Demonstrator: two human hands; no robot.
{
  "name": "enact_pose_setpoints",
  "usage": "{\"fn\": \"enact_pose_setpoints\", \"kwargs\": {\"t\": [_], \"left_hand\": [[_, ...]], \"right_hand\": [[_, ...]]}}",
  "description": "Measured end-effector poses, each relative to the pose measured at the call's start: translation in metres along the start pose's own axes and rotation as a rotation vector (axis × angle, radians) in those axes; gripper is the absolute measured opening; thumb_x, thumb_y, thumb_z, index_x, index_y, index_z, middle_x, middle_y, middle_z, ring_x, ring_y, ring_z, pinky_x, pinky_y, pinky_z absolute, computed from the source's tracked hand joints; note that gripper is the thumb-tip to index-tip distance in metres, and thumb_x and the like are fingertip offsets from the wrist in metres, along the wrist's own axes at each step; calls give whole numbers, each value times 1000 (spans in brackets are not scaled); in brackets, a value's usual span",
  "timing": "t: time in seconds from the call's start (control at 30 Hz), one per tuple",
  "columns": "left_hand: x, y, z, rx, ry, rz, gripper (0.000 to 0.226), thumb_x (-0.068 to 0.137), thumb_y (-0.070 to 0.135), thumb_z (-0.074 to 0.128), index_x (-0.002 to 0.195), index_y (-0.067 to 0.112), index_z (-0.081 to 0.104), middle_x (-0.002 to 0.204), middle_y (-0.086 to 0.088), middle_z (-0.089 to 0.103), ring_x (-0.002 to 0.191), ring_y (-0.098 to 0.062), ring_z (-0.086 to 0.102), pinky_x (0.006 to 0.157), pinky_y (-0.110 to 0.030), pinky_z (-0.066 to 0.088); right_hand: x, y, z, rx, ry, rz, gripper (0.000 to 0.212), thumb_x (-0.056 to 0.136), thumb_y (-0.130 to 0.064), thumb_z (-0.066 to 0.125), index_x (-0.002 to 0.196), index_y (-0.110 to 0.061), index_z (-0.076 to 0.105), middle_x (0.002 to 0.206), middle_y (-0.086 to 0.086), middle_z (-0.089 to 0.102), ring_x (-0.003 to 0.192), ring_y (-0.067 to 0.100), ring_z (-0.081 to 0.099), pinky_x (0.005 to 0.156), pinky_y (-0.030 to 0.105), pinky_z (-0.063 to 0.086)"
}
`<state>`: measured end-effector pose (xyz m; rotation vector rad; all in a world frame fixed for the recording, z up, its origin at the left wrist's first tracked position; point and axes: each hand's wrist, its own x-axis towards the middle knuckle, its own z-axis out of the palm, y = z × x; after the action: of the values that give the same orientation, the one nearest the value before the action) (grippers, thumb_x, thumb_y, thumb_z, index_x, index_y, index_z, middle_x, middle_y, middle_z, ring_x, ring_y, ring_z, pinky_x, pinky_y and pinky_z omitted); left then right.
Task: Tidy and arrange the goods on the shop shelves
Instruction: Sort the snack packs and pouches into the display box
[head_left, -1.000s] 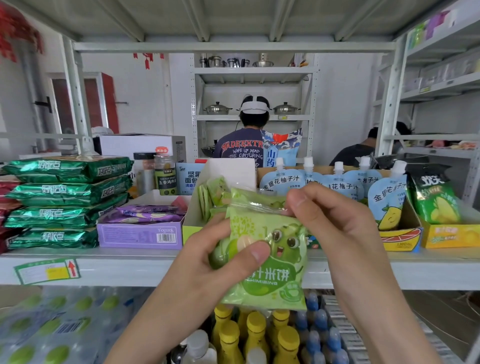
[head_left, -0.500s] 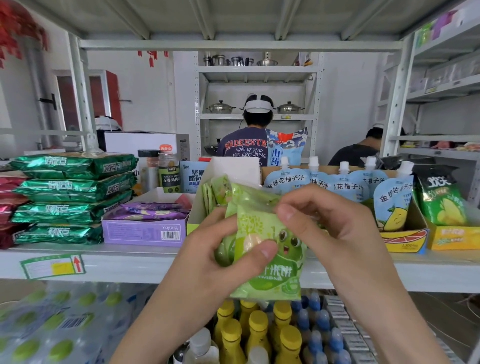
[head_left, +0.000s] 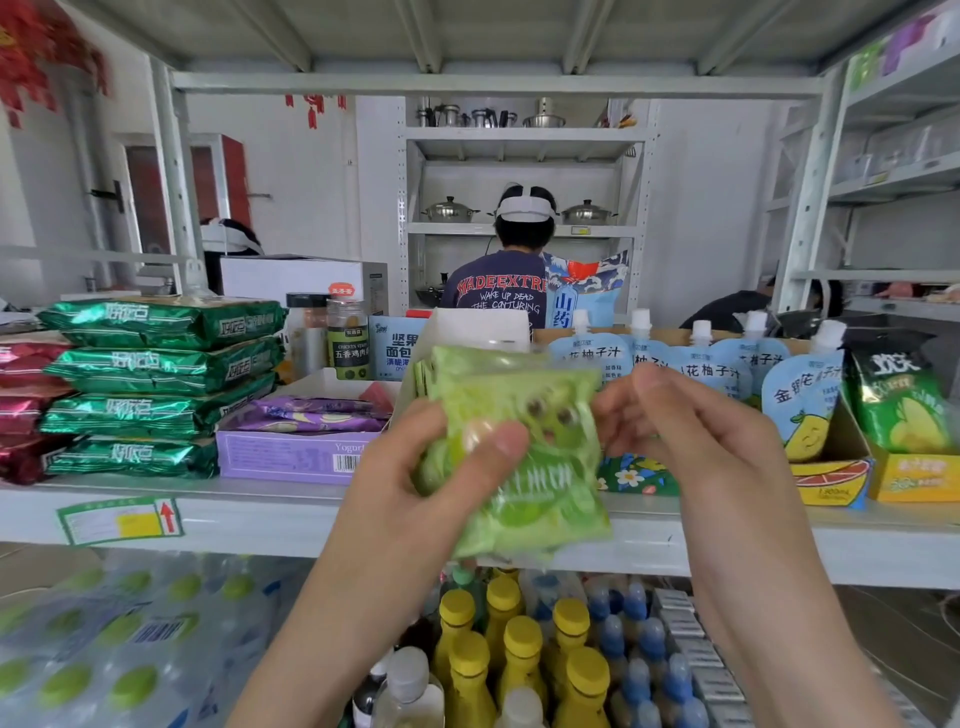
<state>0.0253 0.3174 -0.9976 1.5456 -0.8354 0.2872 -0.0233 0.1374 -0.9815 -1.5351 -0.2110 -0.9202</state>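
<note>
across the room we see a person (head_left: 498, 296) standing with their back to us, in a navy printed t-shirt and a white head strap. steel pots (head_left: 449, 210) sit on the far rack (head_left: 519, 136) before them. red decorations (head_left: 311, 109) hang up high, and a red-panelled door (head_left: 148, 197) stands at left.

White walls all round. Straight behind the fingers (head_left: 501, 441), well apart: grey metal rack (head_left: 519, 228) against the back wall, steel pots (head_left: 449, 210) on it. A person (head_left: 498, 296) stands there, back turned. Far left of the fingers: red-framed door (head_left: 150, 202), with red paper hangings (head_left: 31, 57) high up. To the right: more grey shelving (head_left: 883, 182). Below right: dull grey floor (head_left: 893, 639). Light is even and bright.
</note>
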Motion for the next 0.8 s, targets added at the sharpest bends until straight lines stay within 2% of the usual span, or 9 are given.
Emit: {"fn": "enact_pose_setpoints", "kwargs": {"t": [0.07, 0.1, 0.2, 0.27, 0.37, 0.5, 0.63, 0.73, 0.8], "left_hand": [[1, 5, 0, -119, 110, -80, 29, 82, 57, 63, 97, 37, 78, 101, 17, 77, 94, 1, 71, 72, -7, 51], [1, 7, 0, -152, 142, -121, 26, 81, 55, 61, 95, 41, 78, 97, 20, 76, 87, 7, 70, 62, -2, 47], [3, 9, -1, -204, 195, -214, 24, 86, 51, 60, 94, 38, 78, 92, 14, 78, 73, 1, 71, 47, -8, 48], [4, 11, -1, -209, 222, -239, 29, 89, 50, 59, 95, 29, 78, 86, 4, 78, 62, -11, 68, 45, -16, 49], [5, 10, -2, -203, 242, -250, 33, 91, 50, 59, 96, 24, 78, 78, -5, 73, 55, -13, 61, 43, -23, 48], [7, 4, -6, -187, 240, -220, 36, 90, 50, 60, 98, 18, 76, 72, -4, 68, 55, -16, 58, 42, -29, 46], [6, 2, -6, -188, 230, -205, 36, 92, 48, 60, 96, 15, 74, 68, -2, 65, 53, -15, 57, 44, -29, 46], [7, 1, -7, -202, 242, -196, 35, 93, 48, 59, 97, 17, 74, 71, -3, 66, 55, -16, 58, 44, -30, 46], [7, 0, -8, -202, 252, -184, 35, 93, 49, 58, 100, 19, 74, 73, -5, 67, 57, -16, 58, 44, -30, 46]], "right_hand": [[-1, -2, 3, -28, -5, -34, 41, 104, -29, 48, 78, -6, 71, 72, 8, 66, 67, 26, 60, 69, 32, 51], [-3, -3, 5, -44, -35, -19, 45, 103, -34, 47, 76, -7, 70, 67, 10, 63, 61, 24, 58, 62, 31, 50], [-9, -6, 13, -118, -218, 110, 56, 95, -54, 46, 66, -9, 67, 53, 12, 59, 55, 26, 64, 51, 32, 47], [-11, -5, 16, -126, -344, 175, 61, 91, -57, 49, 61, -7, 66, 54, 11, 61, 49, 25, 57, 49, 24, 44], [-11, -4, 16, -89, -454, 208, 48, 91, -48, 59, 65, -9, 67, 57, 9, 61, 46, 18, 47, 47, 19, 39], [-11, -3, 14, 6, -456, 234, 36, 94, -32, 64, 66, -11, 67, 53, 7, 53, 43, 14, 40, 49, 23, 35], [-12, -4, 17, 72, -402, 248, 36, 89, -35, 67, 65, -7, 64, 52, 9, 48, 43, 17, 35, 48, 24, 33], [-12, -3, 20, 44, -392, 189, 37, 89, -35, 67, 69, -4, 66, 55, 9, 53, 46, 20, 40, 53, 33, 38], [-13, -2, 23, 7, -422, 169, 35, 90, -38, 68, 73, -7, 66, 60, 8, 58, 49, 21, 43, 54, 32, 42]]}}
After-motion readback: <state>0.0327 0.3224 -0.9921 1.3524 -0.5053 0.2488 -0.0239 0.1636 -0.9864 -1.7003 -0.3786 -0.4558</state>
